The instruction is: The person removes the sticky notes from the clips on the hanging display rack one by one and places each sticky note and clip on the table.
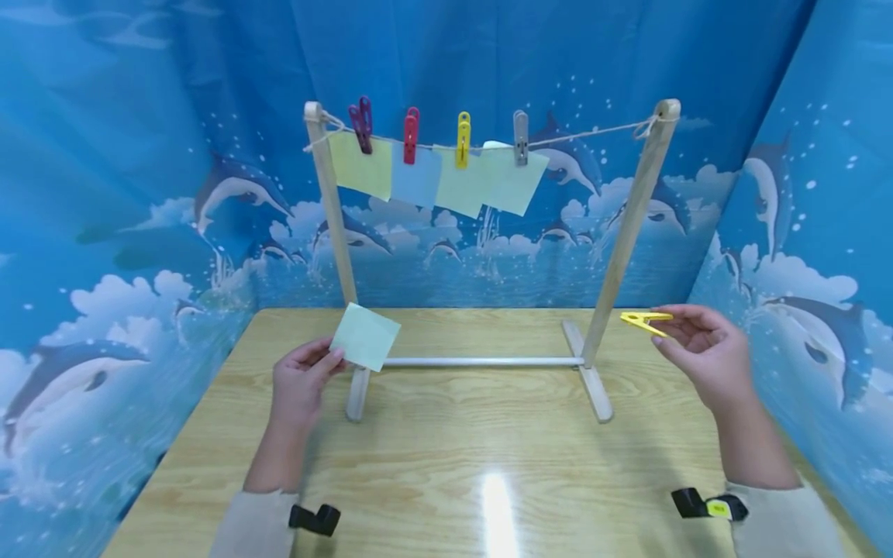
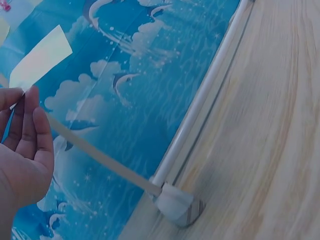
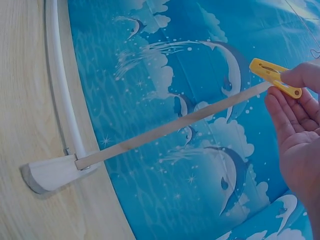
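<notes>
While four sheets hang pegged along the string (image 1: 586, 135), both hands are busy out at the two sides of the wooden stand (image 1: 628, 240). Over on the left, the left hand (image 1: 300, 380) has a pale green paper square (image 1: 366, 337) by its lower-left edge, thumb and fingertips closed flat on it with only the sheet's thickness between; the rest of the square juts free, overlapping the base of the left post in the head view. Across to the right, the right hand (image 1: 711, 353) pinches a yellow clothespin (image 1: 645, 319), thumb on one handle and fingers on the other, the handles spread apart toward the palm and the nose pointing at the right post. It's a fingertip hold, a peg's breadth wide, with the palm standing off. Up on the line, from left to right, come a dark purple peg (image 1: 361, 124) on a yellow sheet (image 1: 363, 165), a red peg (image 1: 411, 136) on blue, a yellow peg (image 1: 463, 139) on pale green and a grey peg (image 1: 520, 137) on pale green again.
</notes>
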{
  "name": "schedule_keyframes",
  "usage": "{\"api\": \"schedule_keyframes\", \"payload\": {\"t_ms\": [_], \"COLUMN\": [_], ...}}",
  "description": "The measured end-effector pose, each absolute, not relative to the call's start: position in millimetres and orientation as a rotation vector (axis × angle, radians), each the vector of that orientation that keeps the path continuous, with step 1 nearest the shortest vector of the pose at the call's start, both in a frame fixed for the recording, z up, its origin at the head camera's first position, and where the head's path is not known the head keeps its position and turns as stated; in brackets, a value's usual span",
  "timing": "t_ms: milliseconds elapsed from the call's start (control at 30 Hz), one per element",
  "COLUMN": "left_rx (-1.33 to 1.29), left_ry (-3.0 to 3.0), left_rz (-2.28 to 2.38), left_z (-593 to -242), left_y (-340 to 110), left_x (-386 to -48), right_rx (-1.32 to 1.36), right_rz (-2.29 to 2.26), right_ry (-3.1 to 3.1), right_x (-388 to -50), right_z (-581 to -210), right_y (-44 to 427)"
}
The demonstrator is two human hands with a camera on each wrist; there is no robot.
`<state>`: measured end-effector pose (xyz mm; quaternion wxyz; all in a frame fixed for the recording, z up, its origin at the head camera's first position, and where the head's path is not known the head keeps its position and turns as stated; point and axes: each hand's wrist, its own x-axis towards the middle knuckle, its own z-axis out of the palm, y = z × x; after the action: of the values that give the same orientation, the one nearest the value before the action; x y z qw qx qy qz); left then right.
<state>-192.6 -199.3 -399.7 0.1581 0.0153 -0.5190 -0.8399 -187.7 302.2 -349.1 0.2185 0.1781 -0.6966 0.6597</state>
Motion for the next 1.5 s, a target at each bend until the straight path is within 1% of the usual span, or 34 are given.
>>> {"api": "schedule_keyframes", "payload": {"t_ms": [733, 933, 1200, 1500], "left_rx": [0.194, 0.242, 0.309, 0.421], "left_ry": [-1.348, -1.311, -1.314, -1.500], "left_rz": [-2.416, -2.420, -2.370, -2.157], "left_z": [-414.8, -423.2, -437.3, -452.3], "left_y": [-238.5, -248.0, -262.1, -275.4], "left_x": [-175.0, -169.5, -170.0, -176.7], "right_rx": [0.070, 0.014, -0.101, -0.169], "right_rz": [1.820, 1.905, 1.990, 2.082], "right_ry": [-2.029, -1.968, -1.908, -1.758], "right_x": [-180.6, -176.5, -174.5, -177.1], "right_z": [-380.7, -389.8, -401.5, -424.9], "right_y": [321.8, 331.4, 342.7, 351.1]}}
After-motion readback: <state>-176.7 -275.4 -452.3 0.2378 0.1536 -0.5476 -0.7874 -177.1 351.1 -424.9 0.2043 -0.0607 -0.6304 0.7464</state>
